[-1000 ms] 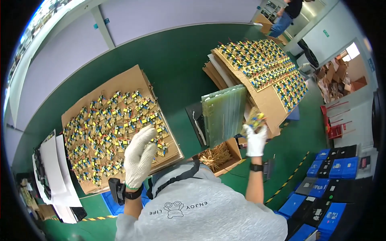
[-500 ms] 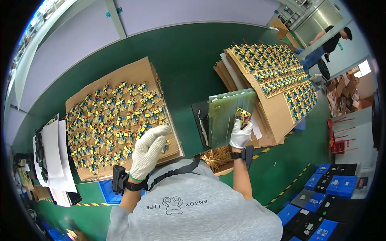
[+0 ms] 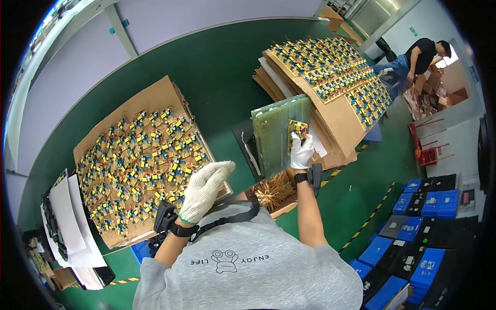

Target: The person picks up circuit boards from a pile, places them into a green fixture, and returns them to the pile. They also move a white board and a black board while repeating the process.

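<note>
See white sheets [image 3: 67, 212] at far left, then, on the green tabletop [image 3: 217, 82], a cardboard sheet [image 3: 164, 95] strewn with loose circuit boards [image 3: 139, 155]. By its front right corner, find the left hand [image 3: 201, 195], gloved, with fingers [image 3: 222, 169] together, nearly straight, aimed right. Cannot tell of any grip beneath, with the palm turned from view. Farther right, see straw-coloured strands [image 3: 273, 194] in a cardboard box [image 3: 287, 205], then translucent green panels [image 3: 276, 137] standing upright. In front of these, find the right hand [image 3: 301, 153], white-gloved. Has a small yellow board [image 3: 298, 128] by its lower edge, with fingers closed around it. Cannot tell about contact with the panels. At right, see stacked cardboard [image 3: 336, 124] carrying neat rows of boards [image 3: 315, 57], then blue and black bins [image 3: 413, 232] below a co-worker [image 3: 423, 54].
</note>
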The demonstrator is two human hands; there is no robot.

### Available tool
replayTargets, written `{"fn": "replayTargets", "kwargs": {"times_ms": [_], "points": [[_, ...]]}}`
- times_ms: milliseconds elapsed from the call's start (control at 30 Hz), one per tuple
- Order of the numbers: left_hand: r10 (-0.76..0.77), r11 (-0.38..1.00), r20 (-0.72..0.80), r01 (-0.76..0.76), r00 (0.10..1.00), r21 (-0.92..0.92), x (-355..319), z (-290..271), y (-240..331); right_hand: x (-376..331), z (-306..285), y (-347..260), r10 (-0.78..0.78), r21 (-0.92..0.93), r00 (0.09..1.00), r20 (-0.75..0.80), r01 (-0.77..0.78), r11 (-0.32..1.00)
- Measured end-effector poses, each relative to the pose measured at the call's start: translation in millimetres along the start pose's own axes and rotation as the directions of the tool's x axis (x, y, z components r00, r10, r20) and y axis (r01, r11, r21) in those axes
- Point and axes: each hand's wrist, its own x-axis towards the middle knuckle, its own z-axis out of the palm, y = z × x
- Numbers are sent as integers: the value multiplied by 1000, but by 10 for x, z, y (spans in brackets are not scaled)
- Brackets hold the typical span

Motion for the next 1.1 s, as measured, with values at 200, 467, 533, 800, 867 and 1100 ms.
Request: {"fn": "replayTargets", "kwargs": {"times_ms": [200,467,533,800,867,1100], "points": [[-168,981,99,176,981,-81,-114,77,-49,162,77,87,-24,-193,999,37,31,981],[-200,972,220,221,955,-75,-298,12,-187,4,145,31,241,-372,965,-101,-261,891],[-65,997,132,60,989,44,-309,-58,-197,-52,72,-181,219,-175,958,-187,-252,952],[-139,987,429,91,893,130,-146,-251,2,-614,-194,-1720,-562,308,539,628,491,815],[-159,984,370,179,915,-20,-214,-306,19,-601,-83,-1880,-371,257,725,580,270,928],[-160,768,191,244,968,-593,-419,-320,-172,-761,247,-1788,218,123,733,644,-380,917]]}}
